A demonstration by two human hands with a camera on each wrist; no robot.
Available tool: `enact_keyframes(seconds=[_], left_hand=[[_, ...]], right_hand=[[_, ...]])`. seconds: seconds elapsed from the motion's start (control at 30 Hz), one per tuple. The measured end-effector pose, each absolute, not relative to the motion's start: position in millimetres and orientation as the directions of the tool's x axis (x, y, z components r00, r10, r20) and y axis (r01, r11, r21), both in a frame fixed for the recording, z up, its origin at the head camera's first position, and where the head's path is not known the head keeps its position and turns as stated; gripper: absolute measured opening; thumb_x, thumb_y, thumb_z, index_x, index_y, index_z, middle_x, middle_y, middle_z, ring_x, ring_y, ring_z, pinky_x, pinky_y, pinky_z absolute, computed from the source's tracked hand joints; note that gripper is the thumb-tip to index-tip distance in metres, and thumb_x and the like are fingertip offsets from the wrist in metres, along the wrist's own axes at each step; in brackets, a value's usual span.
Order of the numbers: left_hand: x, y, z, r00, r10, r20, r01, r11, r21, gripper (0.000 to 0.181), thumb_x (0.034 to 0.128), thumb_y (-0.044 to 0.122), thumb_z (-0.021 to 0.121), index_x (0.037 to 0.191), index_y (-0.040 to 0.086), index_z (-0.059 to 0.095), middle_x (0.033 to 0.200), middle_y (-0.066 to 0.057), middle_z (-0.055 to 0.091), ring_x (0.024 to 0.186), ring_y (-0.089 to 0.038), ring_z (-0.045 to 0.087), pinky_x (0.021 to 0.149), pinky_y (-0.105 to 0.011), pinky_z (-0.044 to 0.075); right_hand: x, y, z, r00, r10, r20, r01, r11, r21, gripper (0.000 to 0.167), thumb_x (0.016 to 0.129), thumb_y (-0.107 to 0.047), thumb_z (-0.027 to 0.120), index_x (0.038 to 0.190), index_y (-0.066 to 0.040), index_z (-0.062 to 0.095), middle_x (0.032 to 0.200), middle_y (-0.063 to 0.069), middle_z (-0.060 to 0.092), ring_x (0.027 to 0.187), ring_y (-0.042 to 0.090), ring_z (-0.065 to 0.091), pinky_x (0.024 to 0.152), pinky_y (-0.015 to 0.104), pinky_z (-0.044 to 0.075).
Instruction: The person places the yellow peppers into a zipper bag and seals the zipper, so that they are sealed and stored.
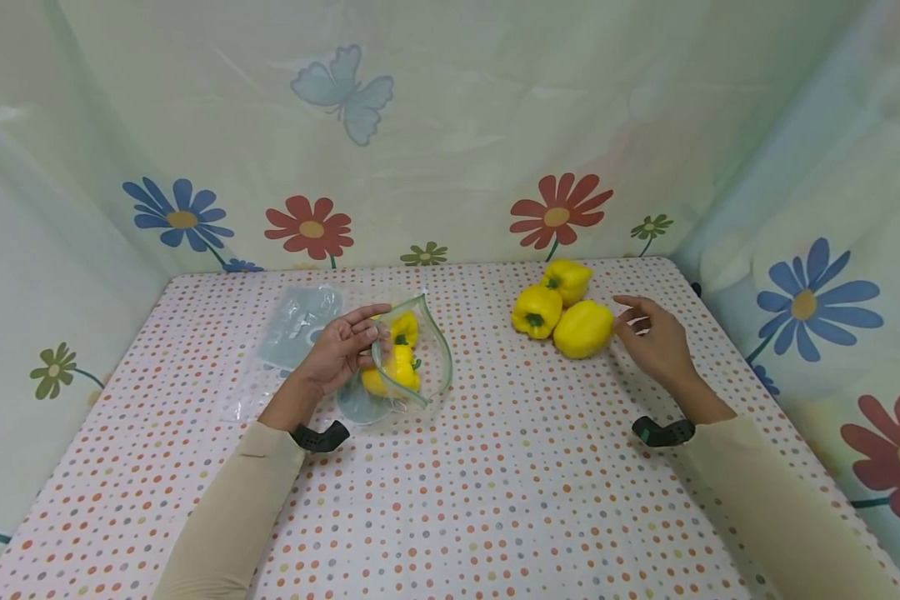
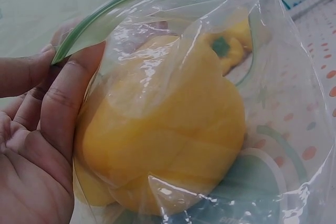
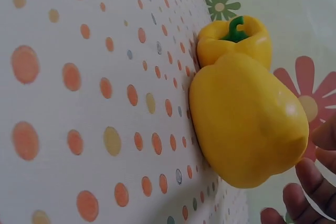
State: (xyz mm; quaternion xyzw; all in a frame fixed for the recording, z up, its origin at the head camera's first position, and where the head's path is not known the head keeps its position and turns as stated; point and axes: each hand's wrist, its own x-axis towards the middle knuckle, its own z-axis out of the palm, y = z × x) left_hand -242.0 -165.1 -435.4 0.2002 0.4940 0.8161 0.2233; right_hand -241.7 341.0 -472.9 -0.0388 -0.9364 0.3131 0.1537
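My left hand pinches the green-edged rim of a clear zip bag, whose mouth gapes toward the right. Inside the bag lie yellow bell peppers; the left wrist view shows a large yellow pepper through the plastic. On the right, three yellow bell peppers sit close together: a front one, a left one and a back one. My right hand is beside the front pepper, its fingers loosely bent near the pepper's right end. In the right wrist view the fingertips are at the pepper's edge; contact is unclear.
Flat clear bags with pale green panels lie on the table left of and behind my left hand. A dotted cloth covers the table. Flower-printed curtains rise at the back and both sides.
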Motion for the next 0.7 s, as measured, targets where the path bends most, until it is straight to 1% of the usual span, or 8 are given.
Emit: enact_keyframes(seconds=[0.13,0.27,0.37,0.43,0.5,0.57,0.63,0.7], left_hand=[[-242,-165,-435,-0.827,0.554,0.101,-0.160,-0.403,0.901,0.037,0.1018,0.005,0.050,0.139,0.009,0.048,0.099,0.000,0.070,0.077,-0.011,0.065,0.056,-0.016,0.047],[-243,-164,-436,-0.833,0.546,0.091,-0.160,-0.394,0.905,0.038,0.1019,0.005,0.050,0.140,0.008,0.047,0.099,0.000,0.069,0.078,-0.012,0.066,0.057,-0.016,0.048],[-243,-164,-436,-0.836,0.543,0.083,-0.166,-0.395,0.904,0.037,0.1020,0.004,0.049,0.139,0.008,0.047,0.099,0.000,0.069,0.078,-0.012,0.067,0.057,-0.016,0.049],[-243,-164,-437,-0.835,0.544,0.082,-0.170,-0.398,0.901,0.037,0.1020,0.003,0.049,0.139,0.008,0.048,0.099,-0.001,0.069,0.078,-0.012,0.067,0.057,-0.016,0.050],[-243,-164,-437,-0.832,0.548,0.085,-0.173,-0.403,0.899,0.037,0.1020,0.003,0.048,0.139,0.008,0.047,0.099,-0.001,0.069,0.078,-0.012,0.067,0.058,-0.017,0.051],[-243,-164,-437,-0.830,0.551,0.088,-0.175,-0.407,0.897,0.037,0.1021,0.003,0.048,0.139,0.008,0.047,0.099,-0.001,0.069,0.079,-0.012,0.068,0.059,-0.017,0.052],[-243,-164,-437,-0.829,0.552,0.090,-0.176,-0.410,0.895,0.037,0.1022,0.003,0.048,0.139,0.008,0.047,0.099,-0.001,0.069,0.079,-0.012,0.068,0.060,-0.017,0.053],[-243,-164,-436,-0.829,0.552,0.089,-0.177,-0.410,0.894,0.037,0.1022,0.003,0.048,0.139,0.008,0.047,0.099,-0.001,0.069,0.079,-0.012,0.068,0.060,-0.017,0.053]], right_hand=[[-215,317,-436,-0.978,0.129,0.164,0.004,0.797,-0.605,0.050,0.098,-0.037,0.053,0.142,-0.014,0.050,0.097,0.011,0.058,0.077,0.021,0.051,0.048,0.027,0.042],[-197,302,-411,-0.994,0.059,0.097,-0.008,0.813,-0.583,0.054,0.098,-0.034,0.056,0.141,-0.003,0.048,0.086,0.013,0.059,0.065,0.019,0.049,0.050,0.028,0.041],[-194,298,-407,-0.994,0.055,0.091,-0.004,0.840,-0.543,0.054,0.097,-0.036,0.059,0.139,-0.002,0.050,0.086,0.011,0.059,0.066,0.017,0.050,0.050,0.026,0.041],[-192,297,-406,-0.993,0.075,0.094,0.014,0.849,-0.528,0.055,0.095,-0.038,0.061,0.136,-0.002,0.052,0.088,0.013,0.057,0.067,0.020,0.049,0.050,0.027,0.040],[-191,297,-406,-0.991,0.094,0.094,0.032,0.853,-0.521,0.058,0.093,-0.043,0.064,0.133,-0.002,0.054,0.094,0.016,0.057,0.073,0.024,0.051,0.053,0.029,0.041],[-190,297,-407,-0.990,0.117,0.079,0.057,0.843,-0.535,0.062,0.091,-0.047,0.066,0.130,-0.001,0.055,0.107,0.021,0.056,0.085,0.033,0.054,0.062,0.037,0.048],[-189,297,-408,-0.990,0.126,0.070,0.066,0.826,-0.560,0.065,0.090,-0.050,0.066,0.129,0.000,0.055,0.124,0.025,0.053,0.106,0.041,0.053,0.077,0.049,0.051],[-189,298,-410,-0.990,0.120,0.073,0.053,0.797,-0.601,0.066,0.089,-0.050,0.067,0.128,0.002,0.055,0.140,0.027,0.047,0.124,0.046,0.047,0.091,0.058,0.049]])
